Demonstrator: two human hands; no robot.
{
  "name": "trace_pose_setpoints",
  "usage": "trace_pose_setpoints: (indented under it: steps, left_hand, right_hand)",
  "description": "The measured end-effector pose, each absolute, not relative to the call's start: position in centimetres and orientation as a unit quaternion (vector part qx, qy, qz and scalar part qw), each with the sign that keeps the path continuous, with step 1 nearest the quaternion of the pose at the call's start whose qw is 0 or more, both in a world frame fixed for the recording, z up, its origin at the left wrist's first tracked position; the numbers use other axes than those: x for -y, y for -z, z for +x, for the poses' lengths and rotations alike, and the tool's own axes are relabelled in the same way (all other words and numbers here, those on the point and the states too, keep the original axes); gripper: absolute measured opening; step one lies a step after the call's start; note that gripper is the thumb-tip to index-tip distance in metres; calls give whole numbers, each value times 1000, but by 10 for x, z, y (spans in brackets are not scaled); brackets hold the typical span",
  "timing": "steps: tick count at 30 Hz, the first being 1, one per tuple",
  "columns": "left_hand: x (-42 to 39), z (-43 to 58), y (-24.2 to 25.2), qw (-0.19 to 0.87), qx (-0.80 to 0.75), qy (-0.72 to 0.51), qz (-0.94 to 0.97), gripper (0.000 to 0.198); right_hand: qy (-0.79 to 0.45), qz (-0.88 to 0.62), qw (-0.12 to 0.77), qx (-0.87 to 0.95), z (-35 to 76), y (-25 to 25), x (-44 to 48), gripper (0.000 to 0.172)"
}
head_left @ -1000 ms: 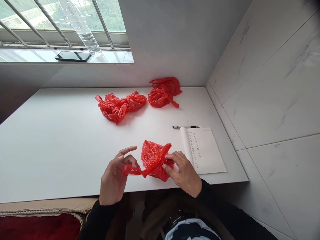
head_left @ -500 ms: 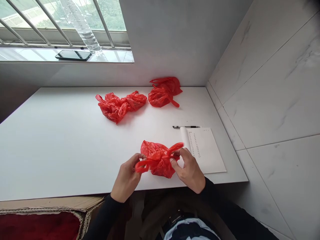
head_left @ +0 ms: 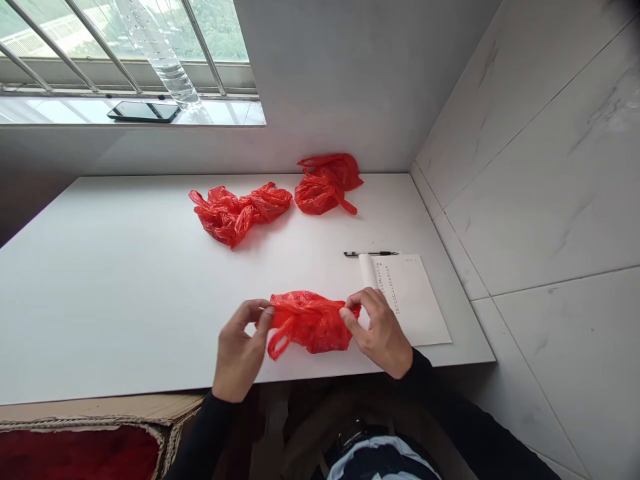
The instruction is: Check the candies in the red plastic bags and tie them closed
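Note:
Near the front edge of the white table, a red plastic bag (head_left: 315,325) is stretched sideways between my two hands. My left hand (head_left: 243,347) pinches its left end between thumb and fingers. At the right end, my right hand (head_left: 380,332) grips the bag between thumb and index finger. One looped handle of the bag hangs down just right of my left thumb. The bag is crumpled and slightly see-through; whatever is inside it cannot be made out.
Two more crumpled red bags, one (head_left: 237,213) at centre left and one (head_left: 327,187) by the wall, lie on the table (head_left: 125,280). A notebook (head_left: 420,303) and pen (head_left: 371,253) are at right. A phone (head_left: 144,112) and clear bottle (head_left: 177,80) occupy the sill; a cardboard box (head_left: 165,413) stands lower left.
The bag's middle has loosened from a bunched twist and is now drawn out wider. My left hand has moved slightly left, pulling its end; the right hand has barely shifted.

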State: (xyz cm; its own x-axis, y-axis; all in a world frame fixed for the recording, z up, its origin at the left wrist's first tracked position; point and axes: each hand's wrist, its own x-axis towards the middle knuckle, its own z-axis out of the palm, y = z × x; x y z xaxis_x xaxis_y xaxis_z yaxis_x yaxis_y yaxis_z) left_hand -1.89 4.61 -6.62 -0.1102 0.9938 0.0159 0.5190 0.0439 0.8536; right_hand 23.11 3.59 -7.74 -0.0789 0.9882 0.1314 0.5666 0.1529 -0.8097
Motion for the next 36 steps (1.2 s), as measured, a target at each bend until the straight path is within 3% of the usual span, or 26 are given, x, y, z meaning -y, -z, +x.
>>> trace_pose_setpoints:
  steps: [3,7,12,18,23,25,27,30,36]
  left_hand:
    - [-46,-25,63,295,-657,-418,553,25]
    - [-41,-10,53,263,-574,-387,672,43]
    - [-40,-4,52,230,-575,-400,676,6]
    - [-36,-20,40,181,-629,-495,572,15]
    - [-29,-12,23,176,-615,-455,619,25]
    - [-28,-9,20,179,-609,-411,654,18]
    - [-27,-9,18,195,-634,-398,634,11]
    - [-27,-17,12,209,-698,-412,547,23]
    - [-28,-34,0,277,-732,-367,504,46]
  right_hand:
    - [-315,-599,365,640,237,73,-39,1]
    - [-337,-563,352,667,229,69,-39,31]
    - [-350,-560,368,655,226,69,-38,9]
    - [-402,-592,444,540,247,73,-39,4]
    - [-411,-568,454,550,242,63,-35,31]
    - [-401,-563,429,582,237,55,-33,40]
    - [-386,-551,410,616,235,50,-32,32]
    - [-371,-521,433,635,240,48,-33,16]
    - [-372,-448,478,657,257,35,-29,13]
